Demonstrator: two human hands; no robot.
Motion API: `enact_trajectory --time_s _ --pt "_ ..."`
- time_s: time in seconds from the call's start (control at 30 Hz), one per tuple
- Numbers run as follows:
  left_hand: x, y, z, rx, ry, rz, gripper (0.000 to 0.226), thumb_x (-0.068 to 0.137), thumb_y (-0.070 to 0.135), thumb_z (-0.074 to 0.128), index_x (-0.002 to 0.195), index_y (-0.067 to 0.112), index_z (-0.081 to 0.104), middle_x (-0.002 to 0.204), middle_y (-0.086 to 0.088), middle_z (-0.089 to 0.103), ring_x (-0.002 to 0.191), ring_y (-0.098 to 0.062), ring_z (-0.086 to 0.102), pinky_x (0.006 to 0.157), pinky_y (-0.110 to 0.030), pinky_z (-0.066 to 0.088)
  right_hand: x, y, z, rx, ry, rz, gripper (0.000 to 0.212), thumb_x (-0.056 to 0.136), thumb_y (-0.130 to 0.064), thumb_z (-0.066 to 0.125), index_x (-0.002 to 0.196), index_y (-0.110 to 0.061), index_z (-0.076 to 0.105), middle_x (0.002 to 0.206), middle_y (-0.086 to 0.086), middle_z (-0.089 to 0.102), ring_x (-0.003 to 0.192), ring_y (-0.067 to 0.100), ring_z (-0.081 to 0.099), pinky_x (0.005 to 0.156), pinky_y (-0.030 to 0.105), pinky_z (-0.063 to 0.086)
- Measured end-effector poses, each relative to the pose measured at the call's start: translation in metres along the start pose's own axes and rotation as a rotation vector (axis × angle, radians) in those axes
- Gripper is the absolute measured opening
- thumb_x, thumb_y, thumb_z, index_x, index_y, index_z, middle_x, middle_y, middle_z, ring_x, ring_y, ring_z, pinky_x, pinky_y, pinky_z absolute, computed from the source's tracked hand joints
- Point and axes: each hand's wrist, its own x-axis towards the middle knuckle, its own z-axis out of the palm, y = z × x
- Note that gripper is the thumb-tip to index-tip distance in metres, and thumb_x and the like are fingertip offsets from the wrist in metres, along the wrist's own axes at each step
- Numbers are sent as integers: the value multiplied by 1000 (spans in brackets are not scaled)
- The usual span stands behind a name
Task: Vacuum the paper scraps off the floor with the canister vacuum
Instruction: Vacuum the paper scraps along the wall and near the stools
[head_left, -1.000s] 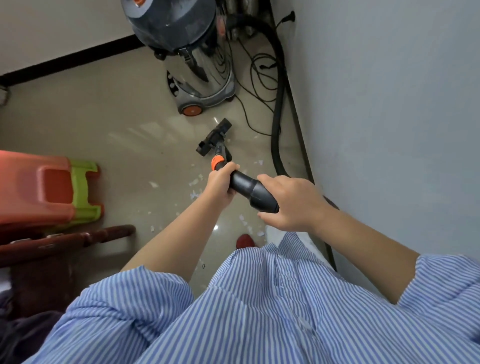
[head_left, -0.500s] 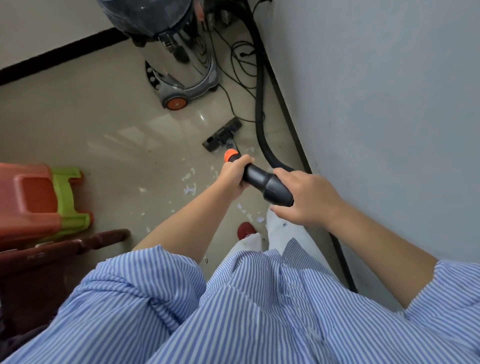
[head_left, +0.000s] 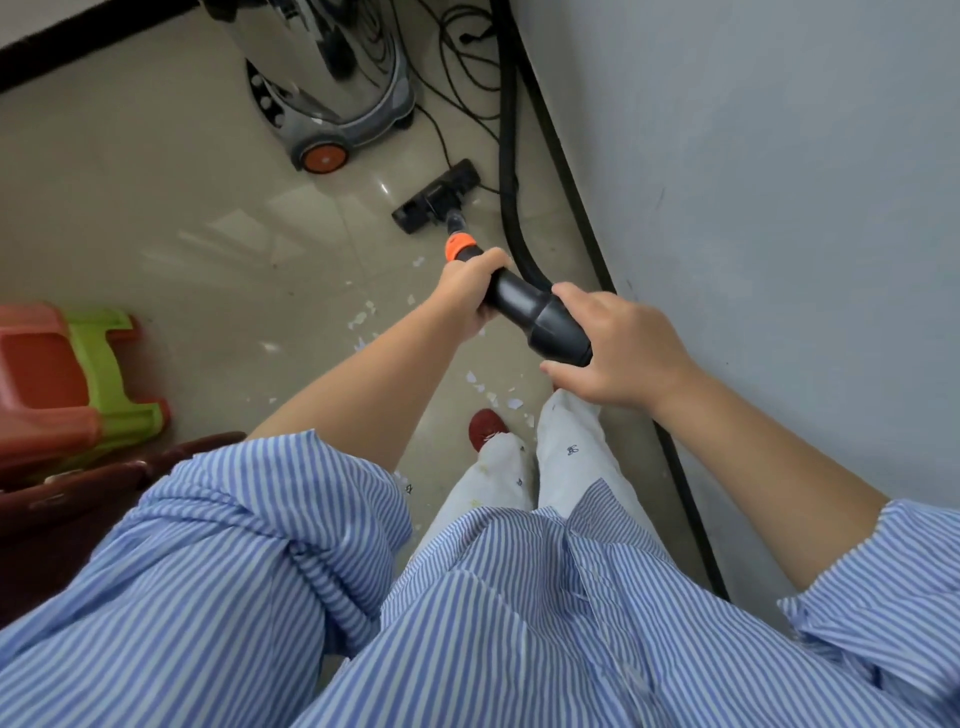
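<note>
The steel canister vacuum (head_left: 332, 98) stands at the top of the view on orange wheels. Its black hose (head_left: 511, 171) runs along the wall to the black wand handle (head_left: 530, 309). My left hand (head_left: 467, 288) grips the wand just below its orange collar (head_left: 458, 245). My right hand (head_left: 618, 353) holds the thick rear end of the handle. The black floor nozzle (head_left: 436, 202) rests flat on the beige tiles beyond my hands. White paper scraps (head_left: 363, 317) lie scattered on the floor left of the wand, and more paper scraps (head_left: 491, 389) sit by my feet.
A grey wall (head_left: 753, 208) with a black skirting strip runs close on the right. Thin black cables (head_left: 457, 67) lie looped beside the canister. Stacked red and green plastic stools (head_left: 78, 374) and dark wooden furniture (head_left: 78, 499) stand on the left. My red shoe (head_left: 485, 423) is below the scraps.
The nozzle has been pushed forward and to the right, nearer the canister and hose. My hands moved the same way, and my view shifted so that my legs now show.
</note>
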Motion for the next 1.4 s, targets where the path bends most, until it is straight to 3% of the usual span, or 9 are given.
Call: enact_trajectory --time_s 0.3,0.43,0.5,0.77,0.93,1.07,1.23,1.33,1.4 --pt "-19 -19 15 16 -101 -90 14 90 8 56 85 10 43 80 -7 49 71 -16 53 66 -26 50 -33 1 -24 11 -10 20 67 78 -43 66 133 -11 44 104 11 62 84 28 57 65 24 31" --pt "-30 -32 15 18 -118 -116 20 88 7 57 102 7 42 80 -7 48 70 -17 53 63 -26 50 -53 -9 -33 -2 -49 33 65 83 -48 57 137 -19 35 112 4 58 93 23 56 67 24 35" --pt "-37 -37 17 45 -127 -143 17 88 8 57 98 8 43 82 -7 49 71 -17 53 64 -26 50 -64 -11 -37 1 -66 53 64 83 -49 56 136 -20 34 113 3 58 95 22 56 68 25 38" --pt "-61 -56 26 111 -131 -176 13 90 7 54 90 10 42 81 -8 48 69 -16 52 63 -25 49 -96 -7 -27 57 -6 97 78 68 -56 47 133 -13 44 103 8 63 87 27 59 69 29 42" --pt "-62 -60 13 166 -70 -126 19 89 9 53 102 6 40 80 -8 46 69 -16 51 62 -25 48 -101 -15 -5 70 57 87 73 65 -56 47 116 -5 59 77 8 66 60 26 61 51 23 36" --pt "-60 -50 7 255 -26 -64 14 89 9 53 96 6 41 79 -8 46 68 -16 50 60 -24 48 -98 -32 2 200 92 144 72 67 -48 56 127 -10 52 96 10 65 77 28 60 62 25 39" --pt "-63 -46 -5 287 17 -46 19 89 8 51 77 11 38 77 -6 44 66 -15 47 57 -23 44 -91 -45 10 220 71 147 69 67 -47 58 123 -7 54 89 11 66 72 28 60 59 25 40" --pt "-62 -45 -17 279 39 -44 8 89 9 51 92 6 44 75 -6 43 64 -14 46 52 -22 40 -83 -56 15 223 59 127 69 67 -53 53 117 -6 57 80 9 65 64 28 60 54 24 38" --pt "-61 -46 -24 280 51 -45 17 89 9 52 102 5 42 75 -5 44 63 -14 46 50 -22 39 -83 -62 16 237 58 122 69 67 -56 47 114 -6 58 75 8 65 58 27 59 50 25 40"
